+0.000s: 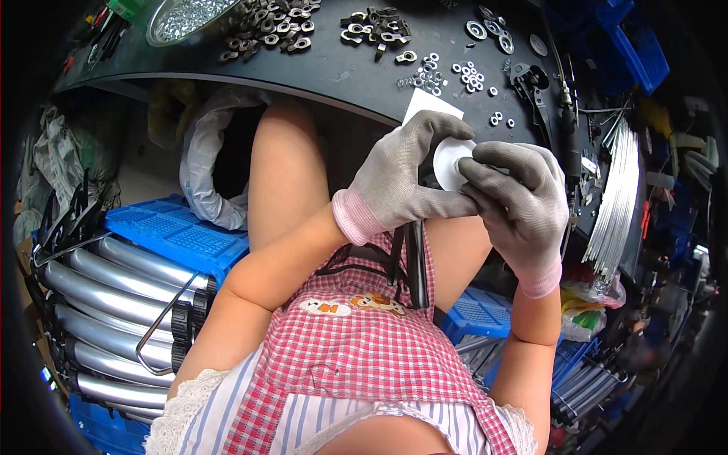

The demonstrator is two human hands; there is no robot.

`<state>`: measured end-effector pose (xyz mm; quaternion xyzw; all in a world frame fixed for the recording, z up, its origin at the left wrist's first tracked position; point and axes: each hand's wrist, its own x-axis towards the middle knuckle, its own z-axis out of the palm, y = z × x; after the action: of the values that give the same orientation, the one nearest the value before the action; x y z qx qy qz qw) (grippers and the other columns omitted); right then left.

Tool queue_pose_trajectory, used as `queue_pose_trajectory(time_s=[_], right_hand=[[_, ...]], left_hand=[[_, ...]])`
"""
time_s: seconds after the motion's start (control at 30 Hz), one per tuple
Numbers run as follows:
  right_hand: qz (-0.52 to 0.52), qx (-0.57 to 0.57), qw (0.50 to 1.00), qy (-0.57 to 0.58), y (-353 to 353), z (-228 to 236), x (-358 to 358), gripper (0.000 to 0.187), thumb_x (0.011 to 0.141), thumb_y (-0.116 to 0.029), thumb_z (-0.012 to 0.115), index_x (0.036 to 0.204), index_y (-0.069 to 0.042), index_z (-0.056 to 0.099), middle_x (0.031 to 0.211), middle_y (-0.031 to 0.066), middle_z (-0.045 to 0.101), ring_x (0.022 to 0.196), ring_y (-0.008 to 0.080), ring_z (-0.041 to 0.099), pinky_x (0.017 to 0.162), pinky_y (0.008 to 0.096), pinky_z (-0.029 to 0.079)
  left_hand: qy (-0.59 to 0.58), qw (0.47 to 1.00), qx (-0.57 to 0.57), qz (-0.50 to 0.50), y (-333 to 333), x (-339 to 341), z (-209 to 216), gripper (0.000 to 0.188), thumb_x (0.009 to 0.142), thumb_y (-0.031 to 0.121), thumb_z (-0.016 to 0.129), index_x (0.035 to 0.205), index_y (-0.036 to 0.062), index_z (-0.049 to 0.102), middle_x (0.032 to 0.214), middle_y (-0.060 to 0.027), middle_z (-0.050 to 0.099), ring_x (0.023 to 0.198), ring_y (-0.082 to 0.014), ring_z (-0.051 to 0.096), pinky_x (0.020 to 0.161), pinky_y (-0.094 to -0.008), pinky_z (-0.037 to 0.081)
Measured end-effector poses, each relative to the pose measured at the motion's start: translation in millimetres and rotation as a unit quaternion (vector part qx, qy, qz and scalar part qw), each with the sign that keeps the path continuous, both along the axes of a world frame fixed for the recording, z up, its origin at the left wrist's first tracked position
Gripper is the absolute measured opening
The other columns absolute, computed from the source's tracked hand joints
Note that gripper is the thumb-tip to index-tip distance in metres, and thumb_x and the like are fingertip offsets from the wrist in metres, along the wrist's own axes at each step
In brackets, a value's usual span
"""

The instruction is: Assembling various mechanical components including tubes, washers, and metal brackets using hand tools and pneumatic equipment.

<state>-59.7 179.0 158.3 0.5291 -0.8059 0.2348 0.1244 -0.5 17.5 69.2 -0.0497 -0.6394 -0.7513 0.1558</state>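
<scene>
With my left hand point(398, 178) and right hand point(519, 189) both closed on the white disc point(451, 161) above my lap by the bench edge point(334, 95), I'd grip evenly — thumbs steady — so the black rod point(416, 262) beneath stays straight.

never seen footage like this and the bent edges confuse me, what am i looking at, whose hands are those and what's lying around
There is no machine here. A person wears a wide-lens camera on the head, looking down at their own lap and arms; the lens bends straight edges near the rim. Both hands wear grey gloves. The left hand and right hand together hold a white disc on top of a black rod that runs down over a red checked apron. Above is a dark worktable strewn with small metal washers and black metal clips. At the left lie silver tubes and a blue crate.
</scene>
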Motion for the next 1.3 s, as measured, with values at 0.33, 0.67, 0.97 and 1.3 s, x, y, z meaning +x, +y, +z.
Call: queue_pose_trajectory(time_s=[0.33, 0.67, 0.97, 1.3], right_hand=[[-0.06, 0.009, 0.987, -0.147, -14, 15, -5, 0.022, 0.071, -0.006, 0.077, 0.092, -0.007, 0.073, 0.091, 0.0082, 0.065, 0.084, 0.0242, 0.063, 0.075, 0.0346, 0.051], [0.008, 0.047, 0.976, -0.213, -20, 24, -20, 0.021, 0.068, -0.002, 0.077, 0.088, -0.006, 0.073, 0.083, 0.0072, 0.062, 0.082, 0.0227, 0.063, 0.073, 0.0325, 0.05], [0.0, 0.073, 0.967, -0.246, -18, 24, -24, 0.021, 0.067, 0.0, 0.078, 0.088, -0.004, 0.073, 0.077, 0.0071, 0.06, 0.074, 0.0197, 0.059, 0.068, 0.0304, 0.048], [-0.115, -0.029, 0.964, -0.237, -13, 22, -7, 0.028, 0.08, -0.01, 0.071, 0.107, -0.002, 0.07, 0.092, 0.0109, 0.064, 0.082, 0.0181, 0.06, 0.073, 0.0295, 0.049]], left_hand=[[-0.026, 0.997, -0.075, -0.01, -6, 2, 9, 0.076, 0.057, 0.028, 0.092, 0.119, 0.0044, 0.056, 0.114, -0.0075, 0.062, 0.106, -0.0172, 0.061, 0.094, -0.0315, 0.049], [0.009, 0.996, -0.083, 0.018, -4, -1, 5, 0.068, 0.062, 0.039, 0.087, 0.114, 0.0034, 0.059, 0.108, -0.0132, 0.065, 0.101, -0.0282, 0.065, 0.09, -0.0371, 0.05], [0.007, 0.997, -0.075, -0.005, -6, -2, 7, 0.068, 0.063, 0.039, 0.086, 0.114, 0.0023, 0.059, 0.108, -0.0137, 0.065, 0.102, -0.0285, 0.064, 0.091, -0.0373, 0.05], [0.091, 0.966, -0.223, 0.094, -2, 1, -7, 0.068, 0.061, 0.028, 0.085, 0.119, 0.0033, 0.058, 0.116, -0.0147, 0.063, 0.11, -0.0309, 0.06, 0.098, -0.04, 0.045]])
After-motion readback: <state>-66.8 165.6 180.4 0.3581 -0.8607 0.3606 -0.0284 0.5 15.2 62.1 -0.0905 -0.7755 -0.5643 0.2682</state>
